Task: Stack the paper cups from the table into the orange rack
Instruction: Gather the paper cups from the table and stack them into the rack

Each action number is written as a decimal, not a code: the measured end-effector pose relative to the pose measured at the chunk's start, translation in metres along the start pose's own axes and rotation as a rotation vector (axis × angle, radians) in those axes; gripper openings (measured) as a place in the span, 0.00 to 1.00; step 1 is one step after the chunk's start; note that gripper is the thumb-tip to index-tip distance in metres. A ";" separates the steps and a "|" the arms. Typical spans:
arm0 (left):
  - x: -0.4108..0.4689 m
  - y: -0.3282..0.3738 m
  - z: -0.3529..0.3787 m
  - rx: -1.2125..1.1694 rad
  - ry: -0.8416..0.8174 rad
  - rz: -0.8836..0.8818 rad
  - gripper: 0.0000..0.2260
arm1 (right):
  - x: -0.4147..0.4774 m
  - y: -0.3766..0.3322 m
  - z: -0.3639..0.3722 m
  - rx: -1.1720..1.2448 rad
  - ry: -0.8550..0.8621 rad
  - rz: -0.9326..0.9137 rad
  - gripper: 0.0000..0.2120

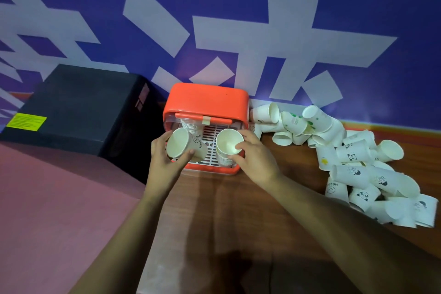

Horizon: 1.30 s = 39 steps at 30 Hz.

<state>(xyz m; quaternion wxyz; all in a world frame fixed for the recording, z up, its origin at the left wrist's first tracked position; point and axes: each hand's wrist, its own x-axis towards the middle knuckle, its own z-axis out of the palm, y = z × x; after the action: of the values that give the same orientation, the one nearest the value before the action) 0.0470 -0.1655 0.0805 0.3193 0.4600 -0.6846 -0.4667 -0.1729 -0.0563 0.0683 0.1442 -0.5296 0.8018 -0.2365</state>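
Gripping white paper cup [177, 142] | left hand [164, 157] | right hand [253, 153] clasps cup stack [228, 148]

Premises appear commercial or institutional, not domestic: a blue wall banner with large white characters [238, 31] fills the upper frame, above a brown wood-grain table [226, 210] and a black boxy machine with yellow label [78, 112] at left.

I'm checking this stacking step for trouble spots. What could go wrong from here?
1. The left hand holds its cup tilted over the rack; it could catch on the stack behind it.
2. The right hand pinches the rim of the front cup; squeezing may crush it.
3. The loose pile lies close beside the right forearm; a sweep back could scatter it.
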 end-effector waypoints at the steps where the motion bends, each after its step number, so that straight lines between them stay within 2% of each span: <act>1: 0.001 0.001 0.000 -0.004 -0.006 0.009 0.28 | 0.001 -0.002 0.002 -0.043 -0.010 -0.004 0.17; 5: 0.008 0.006 0.003 -0.007 -0.042 0.050 0.27 | 0.004 -0.010 0.005 -0.060 -0.094 0.020 0.25; 7: 0.012 0.012 0.009 -0.019 -0.068 0.075 0.28 | 0.003 -0.009 0.002 -0.035 -0.073 0.049 0.27; 11: 0.022 0.018 0.034 -0.009 -0.134 0.160 0.27 | -0.002 0.009 -0.012 0.012 0.013 0.171 0.24; 14: 0.026 0.020 0.059 0.077 -0.200 0.226 0.28 | -0.011 0.028 -0.020 0.009 0.048 0.197 0.20; 20: 0.031 0.001 0.085 0.286 -0.276 0.284 0.29 | -0.022 0.046 -0.024 -0.006 0.014 0.314 0.20; 26: 0.022 -0.016 0.092 0.486 -0.319 0.238 0.35 | -0.038 0.066 -0.022 0.034 0.014 0.364 0.20; 28: 0.009 -0.011 0.094 0.467 -0.243 0.288 0.32 | -0.048 0.080 -0.025 0.028 0.037 0.380 0.20; 30: -0.008 0.004 0.104 0.428 -0.241 0.348 0.26 | -0.061 0.100 -0.032 0.005 0.024 0.417 0.22; 35: -0.025 0.020 0.177 0.442 -0.576 0.374 0.19 | -0.099 0.159 -0.063 -0.113 0.035 0.583 0.26; 39: -0.027 0.030 0.251 0.501 -0.784 0.258 0.17 | -0.127 0.205 -0.086 -0.194 0.054 0.742 0.27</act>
<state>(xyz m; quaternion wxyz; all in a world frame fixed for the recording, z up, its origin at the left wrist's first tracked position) -0.1703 -0.0495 0.0180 -0.0281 0.2233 -0.8963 -0.3821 -0.3233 0.1468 0.0294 0.1483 -0.2080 0.9611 -0.1050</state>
